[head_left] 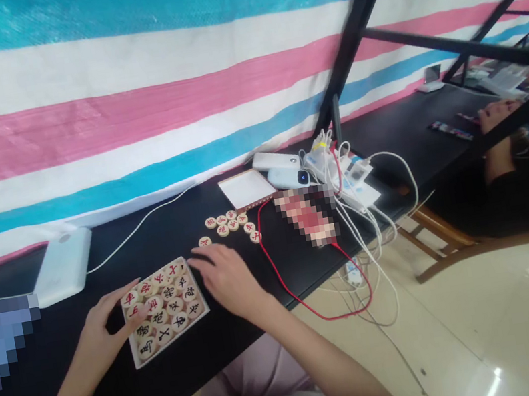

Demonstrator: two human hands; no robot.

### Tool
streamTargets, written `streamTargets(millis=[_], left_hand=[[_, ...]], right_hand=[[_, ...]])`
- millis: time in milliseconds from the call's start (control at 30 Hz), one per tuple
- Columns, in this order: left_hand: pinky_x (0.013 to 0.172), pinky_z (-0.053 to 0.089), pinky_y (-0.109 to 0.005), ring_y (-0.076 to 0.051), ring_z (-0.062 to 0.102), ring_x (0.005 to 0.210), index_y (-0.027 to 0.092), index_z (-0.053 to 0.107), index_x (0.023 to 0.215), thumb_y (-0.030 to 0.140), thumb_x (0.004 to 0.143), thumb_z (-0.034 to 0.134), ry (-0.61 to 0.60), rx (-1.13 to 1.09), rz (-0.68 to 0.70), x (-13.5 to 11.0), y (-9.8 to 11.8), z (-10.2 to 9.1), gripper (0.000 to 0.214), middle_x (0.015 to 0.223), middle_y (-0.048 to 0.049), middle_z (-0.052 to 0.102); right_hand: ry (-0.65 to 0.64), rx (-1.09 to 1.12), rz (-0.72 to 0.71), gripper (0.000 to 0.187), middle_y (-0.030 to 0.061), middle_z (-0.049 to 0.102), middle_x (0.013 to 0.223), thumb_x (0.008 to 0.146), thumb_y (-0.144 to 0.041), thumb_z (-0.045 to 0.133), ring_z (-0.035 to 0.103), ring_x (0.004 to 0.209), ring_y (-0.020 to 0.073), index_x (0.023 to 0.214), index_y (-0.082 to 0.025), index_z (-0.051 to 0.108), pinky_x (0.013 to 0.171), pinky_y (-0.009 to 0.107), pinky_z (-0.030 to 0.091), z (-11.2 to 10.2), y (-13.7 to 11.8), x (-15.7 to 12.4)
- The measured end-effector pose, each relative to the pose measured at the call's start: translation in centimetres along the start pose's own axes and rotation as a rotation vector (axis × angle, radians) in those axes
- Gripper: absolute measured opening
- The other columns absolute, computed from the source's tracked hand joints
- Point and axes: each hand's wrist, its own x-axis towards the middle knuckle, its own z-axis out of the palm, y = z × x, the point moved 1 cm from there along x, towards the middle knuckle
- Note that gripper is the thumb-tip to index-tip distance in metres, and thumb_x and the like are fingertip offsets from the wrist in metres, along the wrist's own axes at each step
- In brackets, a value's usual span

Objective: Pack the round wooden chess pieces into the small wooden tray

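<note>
A shallow white box [204, 297] lies on the black table, filled with rows of round Chinese chess pieces [173, 306] marked in red and black. My left hand [105, 322] grips the box at its left side, the thumb over the pieces and the fingers along the far edge. My right hand [229, 271] is just right of the box, fingers stretched out and apart. Beside its fingertips lies a single loose chess piece [205, 242]; whether they touch it is unclear. Several more loose pieces [233, 225] lie farther back, with red characters on some.
Behind the loose pieces rests a box lid [247, 189]. White devices [276, 161] and tangled cables [341, 171] crowd the right, and a red cable [283, 282] loops over the table edge. A white power bank [65, 262] stands left. Another person's hand [498, 113] is far right, near a wooden chair [434, 244].
</note>
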Motion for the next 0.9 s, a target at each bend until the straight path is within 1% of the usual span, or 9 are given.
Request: streamTargets(millis=[100, 200, 300, 367, 533, 633, 767, 833, 900], left_hand=[[0.099, 0.038, -0.044, -0.029, 0.05, 0.114, 0.025, 0.055, 0.12, 0.057, 0.069, 0.055, 0.0, -0.005, -0.013, 0.0, 0.2, 0.0, 0.06, 0.125, -0.0064, 0.056], [0.098, 0.039, -0.044, -0.029, 0.05, 0.114, 0.027, 0.053, 0.121, 0.056, 0.071, 0.054, 0.0, 0.001, -0.026, 0.1, 0.1, 0.1, 0.058, 0.125, -0.0051, 0.055], [0.099, 0.038, -0.044, -0.029, 0.049, 0.115, 0.027, 0.052, 0.122, 0.055, 0.072, 0.053, 0.001, 0.012, -0.017, 0.0, 0.0, 0.1, 0.057, 0.126, -0.005, 0.055], [0.099, 0.037, -0.044, -0.029, 0.049, 0.114, 0.026, 0.053, 0.121, 0.055, 0.072, 0.053, 0.007, 0.016, -0.008, 0.0, 0.0, 0.1, 0.057, 0.126, -0.0061, 0.055], [0.098, 0.037, -0.044, -0.028, 0.05, 0.112, 0.025, 0.053, 0.121, 0.054, 0.073, 0.053, 0.009, 0.019, 0.011, 0.0, 0.1, 0.1, 0.056, 0.124, -0.0072, 0.056], [0.098, 0.037, -0.043, -0.028, 0.05, 0.112, 0.025, 0.053, 0.12, 0.055, 0.073, 0.053, 0.008, 0.019, -0.001, 0.0, 0.2, 0.1, 0.056, 0.123, -0.0071, 0.056], [0.098, 0.037, -0.042, -0.028, 0.051, 0.112, 0.025, 0.054, 0.12, 0.056, 0.073, 0.051, 0.009, 0.028, -0.004, 0.0, 0.3, 0.1, 0.057, 0.123, -0.0065, 0.056], [0.099, 0.037, -0.041, -0.027, 0.05, 0.112, 0.024, 0.053, 0.121, 0.055, 0.074, 0.05, 0.009, 0.032, 0.006, 0.0, 0.3, 0.2, 0.057, 0.125, -0.0061, 0.055], [0.099, 0.037, -0.041, -0.027, 0.05, 0.113, 0.025, 0.052, 0.122, 0.055, 0.074, 0.051, 0.012, 0.034, 0.012, 0.0, 0.3, 0.3, 0.057, 0.125, -0.0058, 0.055]], right_hand=[[0.028, -0.131, 0.183, 0.041, 0.013, 0.039, 0.141, 0.091, -0.021, 0.042, 0.03, 0.132, 0.0235, 0.131, -0.013, 0.045, 0.106, 0.043, 0.029, -0.3, 2.5, -1.0], [-0.018, -0.182, 0.18, 0.044, 0.0165, 0.037, 0.142, 0.092, -0.027, 0.041, 0.03, 0.132, 0.0238, 0.132, -0.009, 0.044, 0.11, 0.047, 0.023, -0.3, 3.5, -2.0], [-0.038, -0.167, 0.138, 0.04, 0.0144, 0.042, 0.139, 0.092, -0.02, 0.039, 0.034, 0.131, 0.0202, 0.13, -0.011, 0.047, 0.112, 0.043, 0.024, -0.3, 3.4, -2.5], [-0.022, -0.155, 0.136, 0.04, 0.0144, 0.04, 0.141, 0.09, -0.014, 0.041, 0.03, 0.133, 0.0204, 0.129, -0.012, 0.049, 0.111, 0.042, 0.026, -0.3, 3.2, -2.8], [0.01, -0.214, 0.277, 0.048, 0.022, 0.031, 0.144, 0.084, -0.005, 0.041, 0.018, 0.138, 0.0281, 0.132, -0.004, 0.045, 0.107, 0.044, 0.033, -0.5, 2.8, -4.2], [-0.038, -0.236, 0.272, 0.049, 0.0218, 0.037, 0.14, 0.08, 0.002, 0.04, 0.026, 0.135, 0.0284, 0.128, -0.004, 0.048, 0.104, 0.043, 0.038, -1.1, 2.2, -5.0], [-0.125, -0.143, 0.169, 0.049, 0.0155, 0.051, 0.124, 0.076, 0.006, 0.043, 0.046, 0.112, 0.0228, 0.121, -0.01, 0.054, 0.091, 0.035, 0.048, -2.3, 1.2, -5.3], [-0.145, -0.103, 0.127, 0.052, 0.0126, 0.054, 0.115, 0.074, 0.006, 0.046, 0.049, 0.103, 0.0212, 0.122, -0.013, 0.052, 0.085, 0.033, 0.049, -2.5, 1.1, -5.2], [-0.13, -0.097, 0.134, 0.047, 0.0102, 0.056, 0.109, 0.077, 0.002, 0.049, 0.05, 0.096, 0.0204, 0.12, -0.016, 0.053, 0.081, 0.034, 0.049, -2.4, 1.3, -5.0]])
